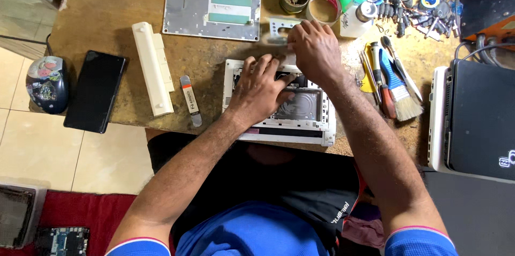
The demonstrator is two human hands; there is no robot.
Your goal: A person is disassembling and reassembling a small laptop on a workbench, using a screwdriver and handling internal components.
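**Both hands inside the opened white laptop shell**

While our left hand [261, 88] lies flat with its fingers [264, 66] spread over the opened white laptop base [279, 103], our right hand [316, 49] bends at the far rim, its fingers curled together on a small pale part we cannot make out. That plastic shell, boxy and ribbed, shows a round grey metal recess inside and sits at the near edge of the worn, scuffed wooden worktop [107, 20], just overhanging it. To the left lie a flat orange-and-steel pry tool [190, 99], a long cream battery pack [154, 68] and a glossy black phone [95, 90], with bare wood between them. Beyond, a flat grey cover panel [212, 12] lies near the far edge. To the right, a bristly blue-handled brush [398, 87] and screwdrivers crowd close, leaving little room before a closed dark laptop [475, 119].
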